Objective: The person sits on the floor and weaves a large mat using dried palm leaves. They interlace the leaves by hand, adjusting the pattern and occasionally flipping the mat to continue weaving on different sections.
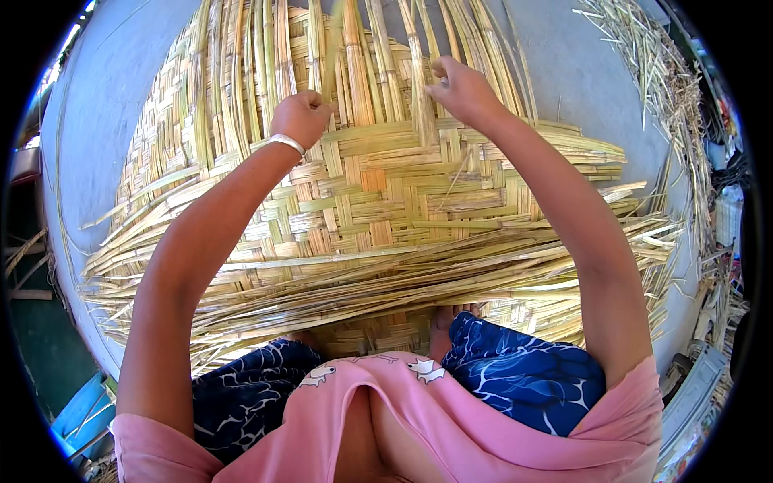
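A large mat [386,181], woven from flat split cane strips, lies on the floor before me. Long unwoven strips [353,60] fan out from its weave toward the far edge. My left hand [303,117], with a white bangle [287,144] at the wrist, is closed on a pale green cane strip [331,52] that rises away from the mat and looks blurred. To the right, my right hand [460,90] is closed, fingers curled beside the upright strips; what it pinches, if anything, is hidden. Between the hands the strips stand side by side over the weave.
A bundle of loose cane strips [419,278] lies crosswise on the mat's near part, close to my feet [440,330]. Cane scraps [656,68] heap along the right edge of the grey floor [555,48]. A blue container [84,414] stands at lower left.
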The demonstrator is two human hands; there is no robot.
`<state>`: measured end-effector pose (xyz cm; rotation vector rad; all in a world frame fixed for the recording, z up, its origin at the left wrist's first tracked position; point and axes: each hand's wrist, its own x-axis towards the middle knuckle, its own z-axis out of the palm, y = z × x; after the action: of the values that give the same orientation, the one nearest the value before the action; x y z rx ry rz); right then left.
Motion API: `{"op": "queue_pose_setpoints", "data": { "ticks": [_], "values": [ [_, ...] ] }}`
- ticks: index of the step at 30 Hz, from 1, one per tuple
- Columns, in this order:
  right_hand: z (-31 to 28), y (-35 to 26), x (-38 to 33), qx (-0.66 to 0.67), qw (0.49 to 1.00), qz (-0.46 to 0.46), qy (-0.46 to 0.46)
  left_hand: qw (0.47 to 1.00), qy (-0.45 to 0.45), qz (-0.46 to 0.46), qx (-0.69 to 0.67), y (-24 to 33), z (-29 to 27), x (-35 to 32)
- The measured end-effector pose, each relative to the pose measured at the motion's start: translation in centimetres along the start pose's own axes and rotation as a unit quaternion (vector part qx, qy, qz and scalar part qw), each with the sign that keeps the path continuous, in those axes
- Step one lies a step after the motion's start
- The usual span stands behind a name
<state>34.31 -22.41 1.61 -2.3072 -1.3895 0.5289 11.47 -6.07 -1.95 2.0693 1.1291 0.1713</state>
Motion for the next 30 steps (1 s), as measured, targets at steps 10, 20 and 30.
{"op": "queue_pose_setpoints", "data": {
  "ticks": [10,20,30],
  "values": [
    [0.5,1.7,3.5,0.341,0.916,0.139,-0.159,0.999,-0.021,-0.004,0.042,-1.2,0.4,0.3],
    [2.3,2.2,4.8,0.040,0.997,-0.001,-0.067,0.997,-0.032,0.010,0.075,-0.9,0.2,0.6],
    [0.9,1.9,3.0,0.340,0.920,0.071,-0.180,0.999,-0.048,0.011,0.015,-1.0,0.1,0.2]
  ]
}}
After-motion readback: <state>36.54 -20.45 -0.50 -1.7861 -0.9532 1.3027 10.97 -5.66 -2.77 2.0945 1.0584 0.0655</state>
